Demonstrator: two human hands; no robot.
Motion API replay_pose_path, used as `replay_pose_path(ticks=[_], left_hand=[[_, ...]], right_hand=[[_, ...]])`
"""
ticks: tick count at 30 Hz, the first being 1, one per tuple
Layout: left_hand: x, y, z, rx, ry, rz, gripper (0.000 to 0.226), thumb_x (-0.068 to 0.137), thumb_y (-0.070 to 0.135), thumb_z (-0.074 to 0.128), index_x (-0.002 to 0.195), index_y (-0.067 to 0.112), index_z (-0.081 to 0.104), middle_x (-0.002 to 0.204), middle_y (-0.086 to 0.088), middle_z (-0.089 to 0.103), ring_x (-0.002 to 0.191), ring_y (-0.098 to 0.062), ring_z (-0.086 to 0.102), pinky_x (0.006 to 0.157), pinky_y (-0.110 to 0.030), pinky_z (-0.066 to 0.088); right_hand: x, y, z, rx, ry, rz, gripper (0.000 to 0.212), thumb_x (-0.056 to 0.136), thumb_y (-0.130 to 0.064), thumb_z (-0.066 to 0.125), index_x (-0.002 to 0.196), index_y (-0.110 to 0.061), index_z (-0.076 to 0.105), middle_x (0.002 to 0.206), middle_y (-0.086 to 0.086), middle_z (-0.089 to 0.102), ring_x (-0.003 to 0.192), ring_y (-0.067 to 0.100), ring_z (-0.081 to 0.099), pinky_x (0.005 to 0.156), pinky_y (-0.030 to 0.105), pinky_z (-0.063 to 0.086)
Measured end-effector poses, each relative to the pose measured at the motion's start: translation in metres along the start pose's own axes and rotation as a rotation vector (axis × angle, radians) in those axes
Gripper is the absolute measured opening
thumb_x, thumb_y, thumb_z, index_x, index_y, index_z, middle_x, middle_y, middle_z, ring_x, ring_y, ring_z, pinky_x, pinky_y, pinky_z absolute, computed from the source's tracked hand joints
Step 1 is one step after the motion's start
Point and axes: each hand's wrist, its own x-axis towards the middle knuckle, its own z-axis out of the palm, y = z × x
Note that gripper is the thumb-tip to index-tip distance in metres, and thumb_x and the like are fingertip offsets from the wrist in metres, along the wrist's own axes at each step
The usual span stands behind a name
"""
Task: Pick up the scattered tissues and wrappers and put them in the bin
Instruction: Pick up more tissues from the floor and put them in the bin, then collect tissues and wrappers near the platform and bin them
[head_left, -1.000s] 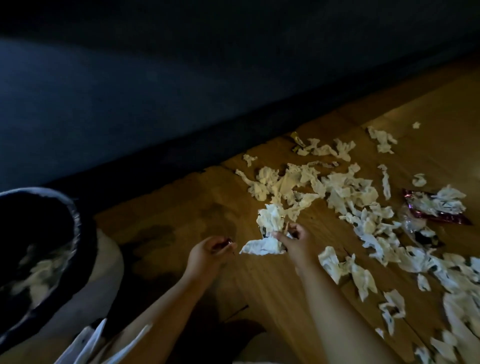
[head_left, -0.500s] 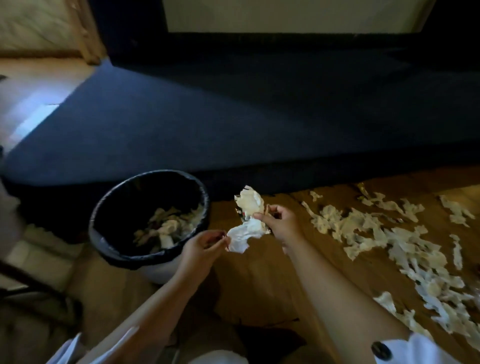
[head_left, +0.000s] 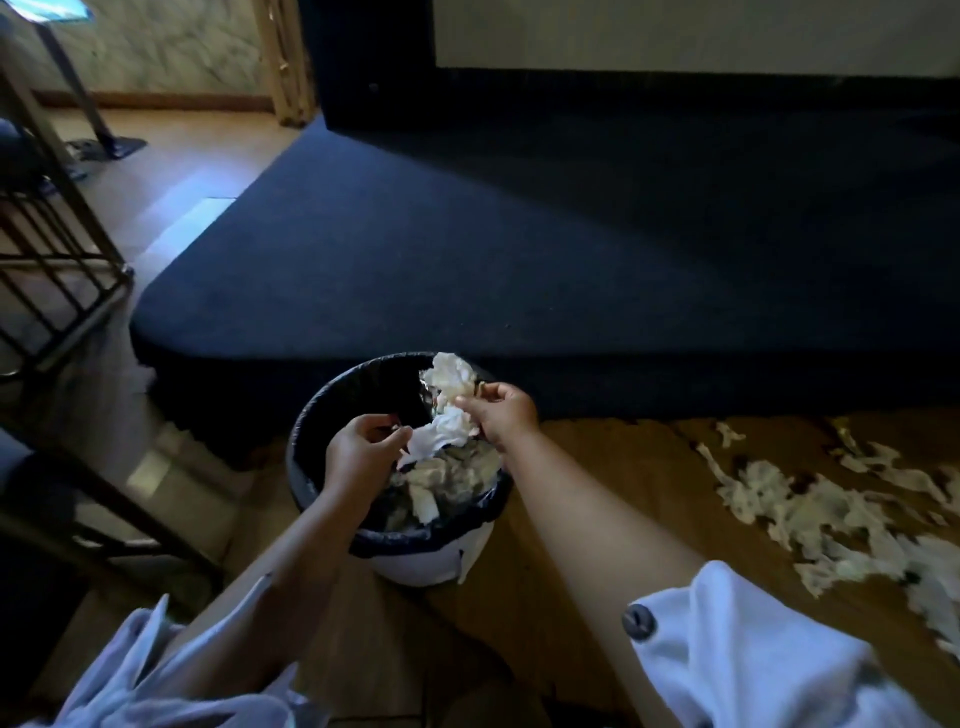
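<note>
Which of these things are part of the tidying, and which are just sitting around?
Part of the job: tissue bunch, pinched by the right hand and left hand; bin; scattered tissues on the floor.
Just lying about: dark blue platform; metal frame on the left.

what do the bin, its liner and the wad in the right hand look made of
Bin: smooth white shell, probably plastic. Liner: thin black plastic film, wrinkled and slightly shiny where it folds over the rim. Wad in the right hand: soft matt tissue paper, crumpled and torn-edged.
</note>
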Motion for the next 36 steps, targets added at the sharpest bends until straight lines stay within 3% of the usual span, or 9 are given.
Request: replay_pose_path(ticks=[5,9,11,13,16,20,28,31,36], left_hand=[[0.001,-0.008,0.006,0.205,-0.044,-0.015,0.057,0.079,0.026,0.073,0.130,0.008,0.052,0.128,-0.009,0.058,0.112,-0.022,0.059,0.081,-0.023,0.044],[-0.004,-0.008,0.013,0.225,-0.103,0.021,0.048,0.081,0.028,0.070,0.125,0.013,0.055,0.124,-0.006,0.061,0.099,-0.020,0.063,0.071,-0.028,0.049],[-0.011,-0.004,0.018,0.247,-0.130,0.049,0.044,0.082,0.029,0.068,0.122,0.015,0.057,0.121,-0.005,0.063,0.099,-0.017,0.062,0.073,-0.027,0.049],[-0.019,-0.001,0.025,0.243,-0.153,0.082,0.042,0.083,0.028,0.068,0.122,0.015,0.057,0.121,-0.004,0.063,0.099,-0.014,0.060,0.073,-0.023,0.047],[-0.035,0.006,0.036,0.242,-0.198,0.121,0.039,0.083,0.030,0.068,0.118,0.016,0.060,0.116,-0.002,0.064,0.093,-0.011,0.059,0.067,-0.020,0.050],[-0.065,0.012,0.064,0.265,-0.311,0.189,0.033,0.083,0.033,0.067,0.113,0.020,0.062,0.109,0.002,0.066,0.098,-0.014,0.062,0.086,-0.034,0.054],[-0.163,0.010,0.175,0.360,-0.739,0.286,0.029,0.083,0.029,0.066,0.111,0.020,0.060,0.104,0.006,0.065,0.087,-0.004,0.059,0.064,-0.010,0.043],[-0.204,0.004,0.225,0.407,-0.874,0.240,0.030,0.083,0.022,0.067,0.112,0.015,0.060,0.108,0.001,0.066,0.091,-0.007,0.060,0.069,-0.013,0.044],[-0.258,-0.012,0.299,0.589,-1.060,0.229,0.028,0.086,0.024,0.061,0.114,0.017,0.058,0.108,0.003,0.062,0.098,-0.012,0.058,0.081,-0.024,0.047]], right_hand=[[0.000,0.020,0.003,-0.170,-0.137,0.152,0.039,0.081,-0.014,0.069,0.117,-0.008,0.056,0.109,0.014,0.064,0.092,0.024,0.062,0.081,0.038,0.053],[-0.009,0.019,-0.013,-0.295,-0.172,0.133,0.031,0.088,-0.016,0.061,0.116,-0.004,0.058,0.092,0.007,0.059,0.071,0.014,0.053,0.055,0.021,0.040],[-0.014,0.018,-0.023,-0.373,-0.159,0.091,0.030,0.089,-0.016,0.060,0.116,-0.003,0.059,0.087,0.005,0.059,0.066,0.009,0.050,0.054,0.018,0.040],[-0.023,0.017,-0.031,-0.392,-0.141,0.039,0.030,0.090,-0.013,0.058,0.117,-0.001,0.060,0.101,0.012,0.064,0.074,0.011,0.054,0.063,0.019,0.045],[-0.043,0.019,-0.054,-0.360,-0.083,-0.017,0.026,0.091,-0.010,0.054,0.115,0.001,0.060,0.115,0.017,0.062,0.090,0.017,0.054,0.066,0.022,0.046],[-0.076,0.037,-0.104,-0.270,0.032,-0.011,0.021,0.093,-0.013,0.052,0.111,-0.008,0.061,0.104,0.005,0.061,0.095,0.015,0.056,0.073,0.023,0.049],[-0.147,0.120,-0.254,-0.072,0.371,0.116,0.010,0.089,-0.009,0.057,0.086,-0.018,0.061,0.080,-0.003,0.058,0.072,0.008,0.054,0.059,0.019,0.043],[-0.174,0.150,-0.310,-0.038,0.468,0.193,0.007,0.091,-0.007,0.054,0.091,-0.012,0.060,0.075,-0.003,0.057,0.065,0.007,0.052,0.053,0.018,0.040],[-0.206,0.209,-0.393,0.052,0.593,0.350,0.014,0.089,-0.008,0.056,0.079,-0.017,0.060,0.070,0.000,0.056,0.061,0.009,0.050,0.051,0.020,0.038]])
